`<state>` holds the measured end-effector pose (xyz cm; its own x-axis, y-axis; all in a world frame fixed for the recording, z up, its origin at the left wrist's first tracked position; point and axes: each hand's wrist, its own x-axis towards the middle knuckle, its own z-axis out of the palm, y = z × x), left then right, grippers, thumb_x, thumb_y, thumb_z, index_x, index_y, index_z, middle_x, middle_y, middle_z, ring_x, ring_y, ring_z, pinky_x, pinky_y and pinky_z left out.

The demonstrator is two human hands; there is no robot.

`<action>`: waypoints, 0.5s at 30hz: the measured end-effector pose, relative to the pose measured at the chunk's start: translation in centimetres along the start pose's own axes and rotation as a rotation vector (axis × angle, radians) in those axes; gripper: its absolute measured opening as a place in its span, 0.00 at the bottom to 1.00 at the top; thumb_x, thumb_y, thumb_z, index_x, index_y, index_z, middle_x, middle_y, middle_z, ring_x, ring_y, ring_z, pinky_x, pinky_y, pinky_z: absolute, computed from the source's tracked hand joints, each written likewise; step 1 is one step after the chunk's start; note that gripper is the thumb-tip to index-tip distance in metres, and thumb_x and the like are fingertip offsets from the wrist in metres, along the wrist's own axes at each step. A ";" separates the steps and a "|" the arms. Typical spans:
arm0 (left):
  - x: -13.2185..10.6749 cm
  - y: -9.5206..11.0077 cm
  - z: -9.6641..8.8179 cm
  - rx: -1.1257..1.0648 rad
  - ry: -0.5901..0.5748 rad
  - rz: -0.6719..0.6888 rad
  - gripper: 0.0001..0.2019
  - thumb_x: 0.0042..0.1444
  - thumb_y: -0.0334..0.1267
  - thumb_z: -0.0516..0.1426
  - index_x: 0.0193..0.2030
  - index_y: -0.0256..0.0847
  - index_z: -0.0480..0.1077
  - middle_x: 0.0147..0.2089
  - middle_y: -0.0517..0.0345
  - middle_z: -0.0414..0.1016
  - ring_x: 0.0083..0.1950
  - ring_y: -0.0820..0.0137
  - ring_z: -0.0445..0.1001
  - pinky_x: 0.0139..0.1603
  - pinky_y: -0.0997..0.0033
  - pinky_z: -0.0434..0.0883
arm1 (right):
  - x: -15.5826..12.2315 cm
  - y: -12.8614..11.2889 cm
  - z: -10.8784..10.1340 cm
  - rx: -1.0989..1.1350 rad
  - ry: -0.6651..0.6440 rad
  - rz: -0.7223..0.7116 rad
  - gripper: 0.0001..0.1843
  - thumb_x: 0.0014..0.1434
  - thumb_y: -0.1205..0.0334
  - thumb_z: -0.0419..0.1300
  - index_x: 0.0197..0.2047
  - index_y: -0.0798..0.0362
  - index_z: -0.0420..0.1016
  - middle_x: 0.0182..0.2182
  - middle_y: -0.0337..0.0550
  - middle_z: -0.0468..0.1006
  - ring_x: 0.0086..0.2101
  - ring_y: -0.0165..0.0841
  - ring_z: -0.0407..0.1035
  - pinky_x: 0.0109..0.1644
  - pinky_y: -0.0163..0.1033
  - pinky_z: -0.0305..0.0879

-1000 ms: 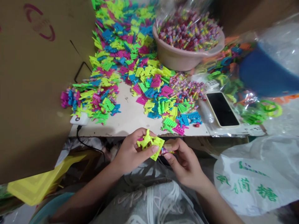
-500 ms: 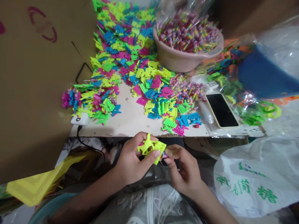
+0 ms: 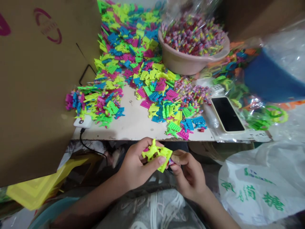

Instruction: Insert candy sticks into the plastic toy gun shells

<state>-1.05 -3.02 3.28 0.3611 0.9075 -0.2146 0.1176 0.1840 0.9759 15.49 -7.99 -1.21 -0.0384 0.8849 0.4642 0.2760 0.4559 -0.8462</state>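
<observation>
1. Yellow toy (image 3: 156, 153) sits just below the near bench (image 3: 140, 125) edge, over the lap, between both hands.
2. Left hand (image 3: 135, 163) is closed round the toy: thumb on its near corner, fingers curled behind. Firm pinch, not open.
3. Right hand (image 3: 188, 173) is just right of the toy, thumb and forefinger pinched on a small candy (image 3: 171, 162) whose tip touches the toy's right edge. Other fingers curled.
4. Key relation: candy lies right of the toy, long axis roughly left-right, pointing into the toy's right side. Toy's flat comb-like part tilts down to the right; figure part sticks up at left. Right hand nearer the candy, left nearer the toy.
5. Counts: one toy in hand, one candy in hand, two hands, both the person's own.
6. Bench: loose toy pile (image 3: 133, 60), yellow, green, blue, pink, too many to count. A smaller cluster sits at left, the main spread in the middle.
7. One basin (image 3: 190, 62) of candies at back right; more loose candies spilled in front of it.
8. One phone (image 3: 227, 114) screen-up at right, well apart from the hands.
9. One white charger (image 3: 82, 122) with a black cable at the left bench edge.
10. One white bag (image 3: 257, 187) with green print at lower right; cardboard (image 3: 35, 95) at left.
</observation>
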 end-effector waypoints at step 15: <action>0.1 0.1 -0.8 -0.176 -0.025 -0.101 0.10 0.49 0.38 0.64 0.37 0.41 0.70 0.28 0.60 0.79 0.26 0.71 0.78 0.25 0.77 0.73 | 0.1 -0.2 -0.2 0.042 -0.119 0.039 0.08 0.63 0.73 0.55 0.40 0.48 0.64 0.32 0.42 0.75 0.33 0.35 0.71 0.37 0.39 0.69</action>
<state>-1.76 -2.56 3.41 0.3787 0.8717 -0.3109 -0.0081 0.3390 0.9407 15.64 -8.06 -0.93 -0.1428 0.9061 0.3983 0.2393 0.4220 -0.8744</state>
